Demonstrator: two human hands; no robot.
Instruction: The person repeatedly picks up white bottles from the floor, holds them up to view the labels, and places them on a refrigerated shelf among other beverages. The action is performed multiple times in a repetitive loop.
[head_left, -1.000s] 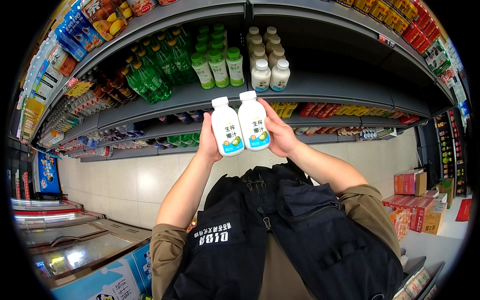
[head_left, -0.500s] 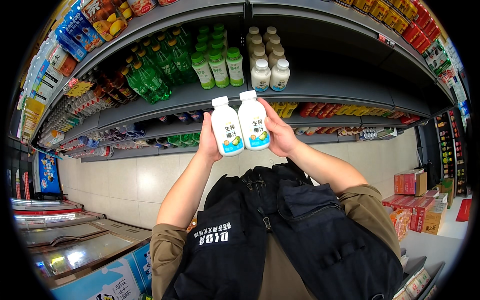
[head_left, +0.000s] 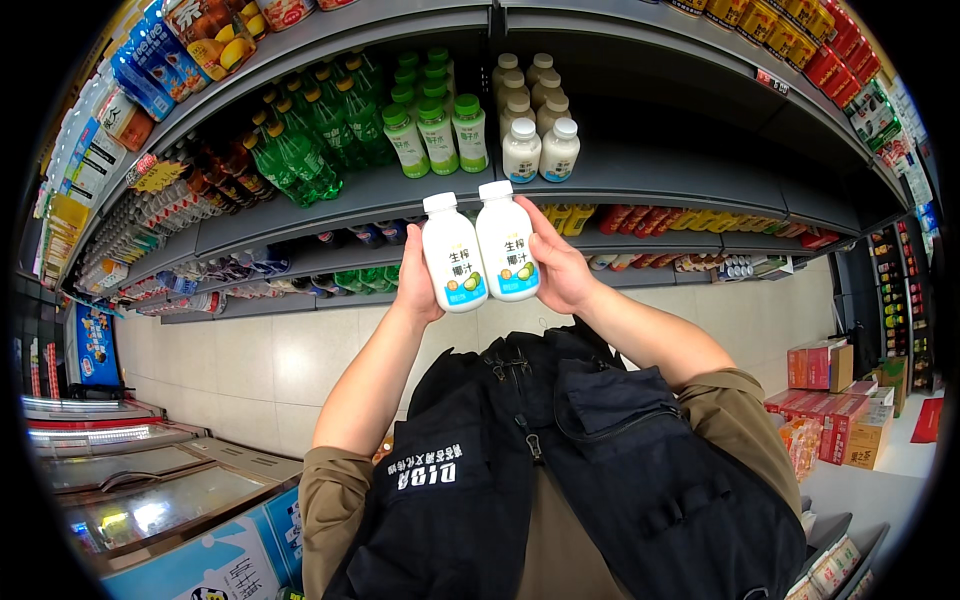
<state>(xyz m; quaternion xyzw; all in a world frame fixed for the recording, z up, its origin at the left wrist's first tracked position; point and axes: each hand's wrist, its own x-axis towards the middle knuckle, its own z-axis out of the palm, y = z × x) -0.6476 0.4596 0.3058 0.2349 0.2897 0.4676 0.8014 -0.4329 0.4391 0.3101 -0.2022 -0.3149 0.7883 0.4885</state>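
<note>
Two white drink bottles with white caps are held up side by side before the shelf, their labels facing me. My left hand point(head_left: 416, 283) is closed round the left white bottle point(head_left: 453, 235). Round the right white bottle point(head_left: 506, 228) my right hand point(head_left: 562, 262) is wrapped, its thumb against the side. Both bottles are upright with a slight tilt and nearly touch. Behind them, on the grey shelf point(head_left: 640, 178), stand rows of matching white bottles point(head_left: 540, 150). Just left of those are white-and-green bottles point(head_left: 437, 140) with green caps.
Green soda bottles point(head_left: 320, 130) fill the shelf further left. A lower shelf holds red and yellow drinks point(head_left: 650, 220). Stacked cartons point(head_left: 825, 415) stand on the floor at the right. At lower left is a glass-topped freezer chest point(head_left: 150, 500).
</note>
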